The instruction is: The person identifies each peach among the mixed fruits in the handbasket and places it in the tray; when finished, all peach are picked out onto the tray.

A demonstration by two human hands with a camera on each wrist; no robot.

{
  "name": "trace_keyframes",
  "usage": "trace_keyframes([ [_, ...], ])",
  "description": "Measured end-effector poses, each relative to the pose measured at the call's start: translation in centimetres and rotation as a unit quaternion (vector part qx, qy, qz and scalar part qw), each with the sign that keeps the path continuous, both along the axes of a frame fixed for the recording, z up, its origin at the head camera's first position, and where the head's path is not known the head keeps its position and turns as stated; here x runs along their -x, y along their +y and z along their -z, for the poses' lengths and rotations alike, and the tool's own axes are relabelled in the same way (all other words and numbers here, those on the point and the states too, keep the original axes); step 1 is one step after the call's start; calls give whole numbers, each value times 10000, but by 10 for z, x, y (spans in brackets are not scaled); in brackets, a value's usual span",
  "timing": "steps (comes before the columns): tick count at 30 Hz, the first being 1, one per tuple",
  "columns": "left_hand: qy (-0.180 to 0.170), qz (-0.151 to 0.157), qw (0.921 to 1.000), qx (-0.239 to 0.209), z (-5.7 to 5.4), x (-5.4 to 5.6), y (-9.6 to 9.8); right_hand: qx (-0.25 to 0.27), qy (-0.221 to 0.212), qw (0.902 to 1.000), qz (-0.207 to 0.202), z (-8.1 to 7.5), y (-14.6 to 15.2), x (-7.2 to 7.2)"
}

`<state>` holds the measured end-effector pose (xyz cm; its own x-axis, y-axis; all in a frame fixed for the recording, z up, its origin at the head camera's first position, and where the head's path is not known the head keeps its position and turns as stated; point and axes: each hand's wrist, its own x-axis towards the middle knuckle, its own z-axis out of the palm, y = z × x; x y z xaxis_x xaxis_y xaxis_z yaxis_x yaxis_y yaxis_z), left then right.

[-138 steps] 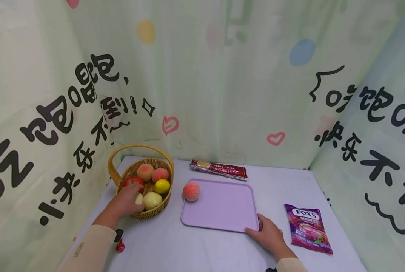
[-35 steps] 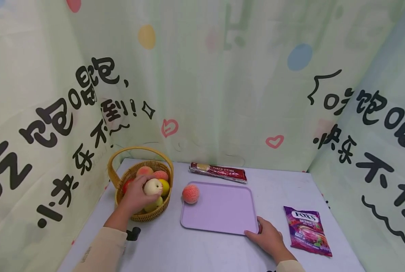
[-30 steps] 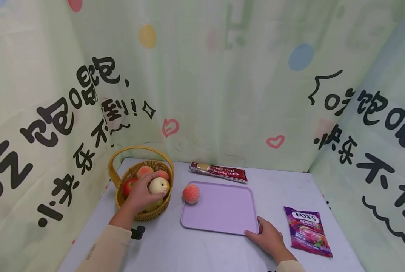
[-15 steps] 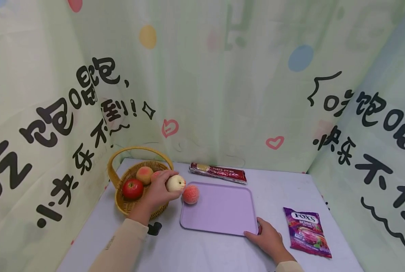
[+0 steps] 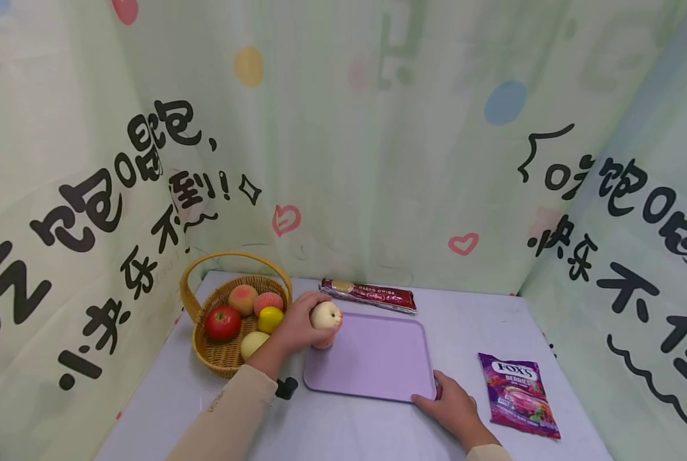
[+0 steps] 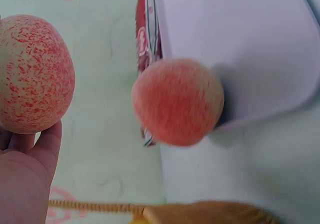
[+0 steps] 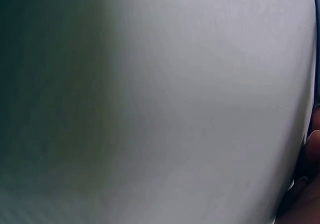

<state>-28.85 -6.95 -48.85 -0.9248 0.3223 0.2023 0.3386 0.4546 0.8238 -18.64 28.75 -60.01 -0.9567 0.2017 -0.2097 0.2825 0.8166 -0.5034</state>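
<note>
My left hand (image 5: 298,328) holds a pale peach (image 5: 325,315), cream with red speckles, above the left edge of a lilac tray (image 5: 372,358). In the left wrist view, the held peach (image 6: 35,77) sits in the fingers, apart from a redder peach (image 6: 177,104) at the tray's edge. From the head, that redder peach (image 5: 324,343) is mostly hidden behind the held one. My right hand (image 5: 454,408) grips the tray's front right corner, thumb at the rim. The right wrist view is mostly blurred, with fingers (image 7: 313,146) at its right edge.
Left of the tray stands a wicker basket (image 5: 222,370) with a tall handle, containing a red apple (image 5: 223,323), a lemon (image 5: 270,319) and several other fruits. A long red packet (image 5: 372,294) lies behind the tray. A purple candy bag (image 5: 518,394) lies to the right.
My left hand has taken the pale peach out of the basket and carried it right, to over the tray's left edge. The right hand keeps its place on the tray corner.
</note>
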Motion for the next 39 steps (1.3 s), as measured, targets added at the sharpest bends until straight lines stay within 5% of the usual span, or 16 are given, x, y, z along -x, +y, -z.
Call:
trace_keyframes([
  [15,-117,318,9992,202,16,15,53,-31,84,10000,-15,2,1,0],
  [39,-255,662,9950,698,36,28,88,118,56,9998,-122,1,2,1],
])
